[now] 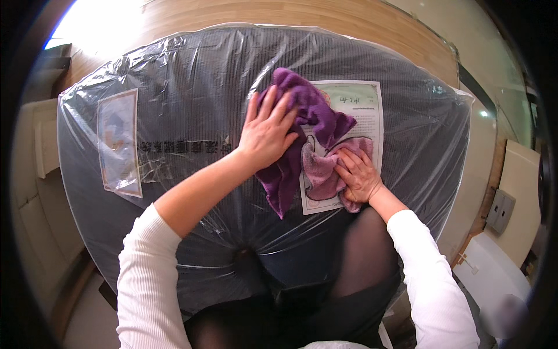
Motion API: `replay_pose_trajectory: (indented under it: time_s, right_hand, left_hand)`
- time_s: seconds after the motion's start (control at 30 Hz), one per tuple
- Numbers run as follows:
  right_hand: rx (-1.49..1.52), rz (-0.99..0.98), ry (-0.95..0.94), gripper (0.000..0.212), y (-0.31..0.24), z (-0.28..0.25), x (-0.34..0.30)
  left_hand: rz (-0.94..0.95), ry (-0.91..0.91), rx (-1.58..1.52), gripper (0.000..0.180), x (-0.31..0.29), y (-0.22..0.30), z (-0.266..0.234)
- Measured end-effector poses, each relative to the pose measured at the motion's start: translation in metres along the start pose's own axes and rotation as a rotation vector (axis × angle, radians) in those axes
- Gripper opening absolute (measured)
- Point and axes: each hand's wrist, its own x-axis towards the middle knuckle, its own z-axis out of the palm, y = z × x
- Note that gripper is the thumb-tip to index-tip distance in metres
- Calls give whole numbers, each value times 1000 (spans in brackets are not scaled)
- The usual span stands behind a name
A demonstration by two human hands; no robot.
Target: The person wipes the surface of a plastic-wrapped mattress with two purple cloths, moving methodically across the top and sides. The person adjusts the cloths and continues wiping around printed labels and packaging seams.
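Under my left hand [268, 132] lies a dark purple cloth [314, 110], rumpled, with one corner hanging toward me. The fingers of that hand are stretched out and spread, pressing flat on the cloth's left side. My right hand [358, 177] has its fingers bent into a bunched pinkish-mauve cloth [318, 170], just below and right of the purple one. Both cloths cover part of a pale green-and-white printed sheet [366, 110]. This sheet lies on a dark ribbed mattress [203, 110] wrapped in clear, wrinkled plastic.
A second framed-looking sheet [119, 142] shows under the plastic at the left. My knee and dark-clad leg [369, 250] rest at the mattress's near side. Beyond its far edge runs a wooden floor [279, 13]. At the right stand a cream panel [514, 186] and a white object [494, 270].
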Motion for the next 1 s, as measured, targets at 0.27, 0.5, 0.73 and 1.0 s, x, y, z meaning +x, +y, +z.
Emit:
replay_pose_trajectory:
  time_s: [0.27, 0.5, 0.73, 1.0]
  right_hand:
    - [-16, -25, -33, 66, 1, -6, 8]
    - [-48, 4, -40, 63, -1, -2, 3]
    - [-43, 1, -11, 64, -1, -2, 4]
    - [-66, -3, -57, 69, 0, -2, 4]
  left_hand:
    - [170, -6, 200, 62, 112, 19, 4]
    - [-200, 60, 243, 62, 51, -61, -14]
    - [-291, -65, 174, 74, -112, -34, -20]
    - [198, -92, 1, 80, -39, -5, -13]
